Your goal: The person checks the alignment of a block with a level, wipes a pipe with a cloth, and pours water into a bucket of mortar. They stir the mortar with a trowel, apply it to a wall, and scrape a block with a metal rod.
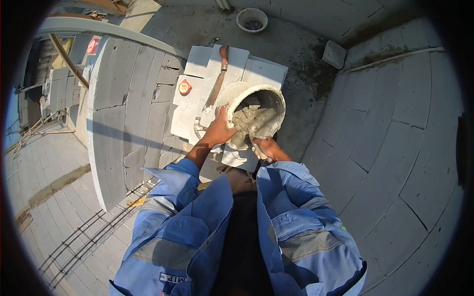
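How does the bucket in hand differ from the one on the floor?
The held bucket is tipped, mouth angled toward the camera; the floor bucket stands upright. The held bucket contains wet grey mortar; the floor bucket has dark contents, too small to identify. The left hand grips the held bucket's rim; no hand touches the floor bucket. Both have round, pale rims.

Round basin [251,15], dark matter inside, on the grey floor [182,24] at the far side; lone block [334,54] near the foot of the right-hand wall [390,133]. Brown-handled long blade [216,89] lying across white slabs [266,71], red tape measure [185,87] just left of it. Steel rebar lattice [94,240] lower left, near the left-hand block wall [116,76].
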### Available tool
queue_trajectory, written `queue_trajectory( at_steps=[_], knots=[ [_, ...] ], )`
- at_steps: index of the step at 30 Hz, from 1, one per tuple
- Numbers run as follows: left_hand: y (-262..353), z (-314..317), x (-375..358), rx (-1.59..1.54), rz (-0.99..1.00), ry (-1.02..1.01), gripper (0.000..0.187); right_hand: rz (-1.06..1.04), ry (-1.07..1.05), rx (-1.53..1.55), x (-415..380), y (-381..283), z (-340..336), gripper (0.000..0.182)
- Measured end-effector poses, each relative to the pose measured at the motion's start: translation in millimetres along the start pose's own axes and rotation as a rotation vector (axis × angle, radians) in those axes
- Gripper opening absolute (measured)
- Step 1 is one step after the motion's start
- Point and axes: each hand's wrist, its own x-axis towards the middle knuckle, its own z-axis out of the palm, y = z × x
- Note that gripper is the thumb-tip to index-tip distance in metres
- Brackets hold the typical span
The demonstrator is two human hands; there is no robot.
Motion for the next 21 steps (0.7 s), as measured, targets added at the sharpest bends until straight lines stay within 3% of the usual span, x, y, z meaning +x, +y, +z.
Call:
queue_trajectory(
  at_steps=[6,9,11,12,13,15,18,21],
  knots=[
    [-13.1,-0.9,4.3,-0.051,0.119,0.032,0.09,0.087,-0.045,0.321,-23.4,-23.1,35.0,0.03],
    [-6.1,-2.4,6.9,-0.022,0.107,0.035,0.089,-0.027,-0.042,0.14,-33.0,-46.4,37.4,0.034],
    [-7.9,2.9,4.1,-0.018,0.094,0.045,0.089,-0.23,-0.032,0.055,-38.8,-53.8,30.4,0.032],
    [-5.9,2.4,5.6,0.012,0.079,0.045,0.09,-0.234,0.059,-0.125,-39.9,-63.0,27.4,0.03],
    [-4.0,0.9,8.9,0.045,0.066,0.044,0.09,-0.442,0.238,-0.481,-26.1,-57.7,21.5,0.028],
    [1.5,-2.6,8.5,0.021,0.062,0.016,0.092,-0.552,0.583,-1.001,-30.0,-55.4,17.4,0.022],
    [6.6,-3.3,12.7,-0.024,0.002,0.023,0.083,-0.694,0.608,-1.222,16.8,-29.2,27.2,0.017],
    [-3.3,-2.5,14.1,-0.077,0.049,0.054,0.086,-0.79,0.506,-1.264,-11.7,-59.5,23.7,0.016]
  ],
)
